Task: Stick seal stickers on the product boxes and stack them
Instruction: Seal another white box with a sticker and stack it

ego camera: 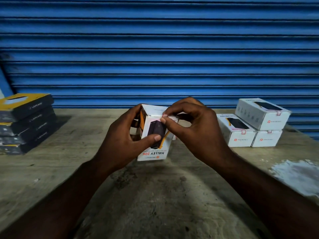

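Forearms (69, 195) fill my feed: left hand (124, 135) grips the HALLEY 20K box (153, 154), standing on end over the tabletop (155, 195); right hand (195, 125), nearer its top flap, pinches the seal sticker (168, 116) at that edge.

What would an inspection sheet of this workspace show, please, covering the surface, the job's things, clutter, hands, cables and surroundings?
Surface: worn, stained wooden table, with a pale patch at the right.
Job's things: white product box in hand; seal sticker at its top edge; three white boxes at the right, one resting on two, with pink seals showing.
Clutter: stack of dark boxes at the left, top one yellow-faced.
Hands: left hand grips the white product box; right hand pinches the seal sticker.
Cables: nothing seen.
Surroundings: blue roller shutter behind the table.
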The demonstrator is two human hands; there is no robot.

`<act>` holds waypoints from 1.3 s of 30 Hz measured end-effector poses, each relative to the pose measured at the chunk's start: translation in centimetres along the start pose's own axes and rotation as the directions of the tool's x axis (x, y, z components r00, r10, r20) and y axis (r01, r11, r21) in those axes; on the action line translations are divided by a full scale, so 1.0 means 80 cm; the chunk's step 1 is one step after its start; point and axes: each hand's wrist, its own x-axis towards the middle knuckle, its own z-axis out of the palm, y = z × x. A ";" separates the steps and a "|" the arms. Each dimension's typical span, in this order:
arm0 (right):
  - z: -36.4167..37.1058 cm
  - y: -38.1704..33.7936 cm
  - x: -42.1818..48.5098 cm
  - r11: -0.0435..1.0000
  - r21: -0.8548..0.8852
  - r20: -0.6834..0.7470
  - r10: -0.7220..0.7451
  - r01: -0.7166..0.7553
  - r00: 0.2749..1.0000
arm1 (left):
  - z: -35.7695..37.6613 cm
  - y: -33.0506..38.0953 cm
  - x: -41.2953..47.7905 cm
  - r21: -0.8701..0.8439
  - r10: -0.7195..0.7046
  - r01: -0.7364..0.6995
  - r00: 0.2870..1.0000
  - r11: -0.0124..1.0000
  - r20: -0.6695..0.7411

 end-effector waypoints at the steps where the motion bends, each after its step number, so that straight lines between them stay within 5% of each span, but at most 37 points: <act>1: 0.000 0.000 0.000 1.000 0.005 0.008 0.006 -0.006 1.000 | -0.001 -0.001 0.000 0.018 0.003 -0.003 1.000 1.000 -0.001; 12: -0.010 0.000 0.008 0.896 0.243 0.144 0.346 -0.372 0.927 | -0.003 -0.001 0.000 -0.025 -0.002 0.003 0.999 1.000 0.051; 19: -0.001 0.003 0.001 0.654 0.523 0.409 0.371 -0.547 0.834 | -0.002 -0.005 0.000 -0.009 0.058 -0.058 0.998 0.998 -0.009; 23: 0.012 0.001 -0.003 0.475 0.629 0.437 0.439 -0.615 0.785 | 0.000 -0.006 0.000 0.066 0.124 -0.121 0.991 0.990 -0.042; 28: 0.028 0.001 -0.010 0.516 0.602 0.356 0.510 -0.609 0.783 | 0.000 -0.008 0.001 0.067 0.128 -0.124 0.990 0.990 -0.055; 33: 0.024 -0.003 -0.010 0.422 0.627 0.390 0.558 -0.654 0.733 | 0.003 -0.011 0.001 0.059 0.084 -0.083 0.996 0.995 -0.020; 37: 0.019 -0.005 -0.011 0.559 0.549 0.433 0.446 -0.621 0.783 | 0.003 -0.011 0.000 0.026 0.076 -0.075 0.997 0.997 -0.028; 39: 0.019 -0.005 -0.010 0.548 0.567 0.414 0.457 -0.616 0.787 | 0.004 -0.012 0.000 0.036 0.075 -0.073 0.997 0.997 -0.036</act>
